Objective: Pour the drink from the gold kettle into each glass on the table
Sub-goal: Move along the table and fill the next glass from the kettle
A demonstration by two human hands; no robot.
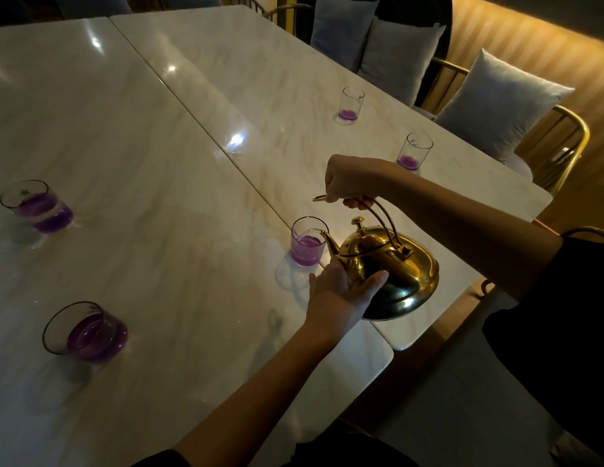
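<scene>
Right hand (pixel 341 182) clenched on the handle of the gold kettle (pixel 391 271), left hand (pixel 341 291) open-palmed under its belly, spout at the rim of the glass (pixel 307 242) just beyond left fingers: tilt slowly, keep spout over rim.

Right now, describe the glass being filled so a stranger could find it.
Start at the gold kettle tilted over the marble table. The glass sits at its spout tip. Unlike the other four glasses, it is beside both hands.
</scene>
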